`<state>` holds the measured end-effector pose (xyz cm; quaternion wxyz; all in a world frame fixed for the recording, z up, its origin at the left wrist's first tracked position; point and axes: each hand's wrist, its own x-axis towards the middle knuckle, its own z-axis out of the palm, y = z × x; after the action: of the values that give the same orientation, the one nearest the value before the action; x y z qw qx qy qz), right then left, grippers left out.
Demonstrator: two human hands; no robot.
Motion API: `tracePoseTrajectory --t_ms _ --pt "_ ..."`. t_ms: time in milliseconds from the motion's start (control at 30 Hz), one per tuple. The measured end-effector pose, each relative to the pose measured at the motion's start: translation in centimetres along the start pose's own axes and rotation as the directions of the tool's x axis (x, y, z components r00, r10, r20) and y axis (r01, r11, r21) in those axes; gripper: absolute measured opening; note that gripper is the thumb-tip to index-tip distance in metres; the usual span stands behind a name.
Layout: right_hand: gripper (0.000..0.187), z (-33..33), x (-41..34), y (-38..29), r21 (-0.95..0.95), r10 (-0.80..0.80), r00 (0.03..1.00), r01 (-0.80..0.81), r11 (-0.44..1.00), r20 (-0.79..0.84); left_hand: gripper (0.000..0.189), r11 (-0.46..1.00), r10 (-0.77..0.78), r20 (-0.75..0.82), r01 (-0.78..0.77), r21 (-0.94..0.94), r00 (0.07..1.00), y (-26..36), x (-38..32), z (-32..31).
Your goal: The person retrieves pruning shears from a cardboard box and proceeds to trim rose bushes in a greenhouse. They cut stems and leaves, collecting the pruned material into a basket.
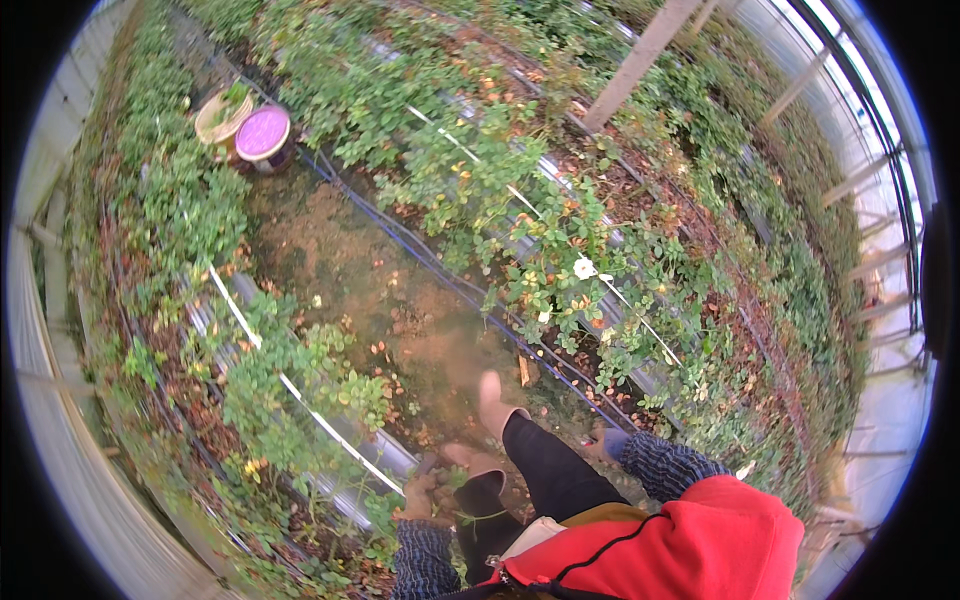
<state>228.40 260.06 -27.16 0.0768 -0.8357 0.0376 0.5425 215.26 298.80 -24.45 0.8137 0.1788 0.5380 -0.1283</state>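
Note:
My left hand (424, 496) is low in the view, beside my boot, among green leafy stems of the left plant row; its fingers are curled near a stem, but what they hold is unclear. My right hand (602, 445) hangs by my right leg near the blue hose (480, 307). A small piece of red shows at its fingers, probably part of a tool, too small to name. White roses (584, 268) bloom on the bushes of the right row.
Muddy soil (337, 240) with fallen leaves forms the path between the rows. A pink-purple topped bucket (262, 132) and a yellowish bucket (223, 116) stand farther up it. White strips (322, 424) run along both rows. A post (634, 67) rises among the plants.

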Motion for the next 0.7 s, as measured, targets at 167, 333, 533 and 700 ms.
tracePoseTrajectory --t_ms 167,333,533,700 --pt "0.064 0.9 1.4 2.2 0.224 0.083 0.995 -0.093 0.970 0.051 0.058 0.997 0.048 -0.019 -0.049 -0.061 0.999 3.2 -0.3 5.2" --pt "0.066 -4.4 0.6 1.0 0.271 0.119 0.988 -0.141 0.952 0.094 0.061 0.993 0.118 0.088 -0.116 -0.026 0.989 6.8 -1.4 12.9" --pt "0.066 -10.0 -0.7 -0.9 0.434 0.191 0.981 -0.191 0.880 0.045 0.062 0.978 0.199 0.091 -0.191 -0.090 0.976 9.9 0.2 16.1" --pt "0.061 -5.5 6.2 4.6 0.406 0.106 0.994 -0.110 0.907 0.032 0.037 0.953 0.285 0.019 -0.281 -0.110 0.958 11.3 -2.4 21.2"
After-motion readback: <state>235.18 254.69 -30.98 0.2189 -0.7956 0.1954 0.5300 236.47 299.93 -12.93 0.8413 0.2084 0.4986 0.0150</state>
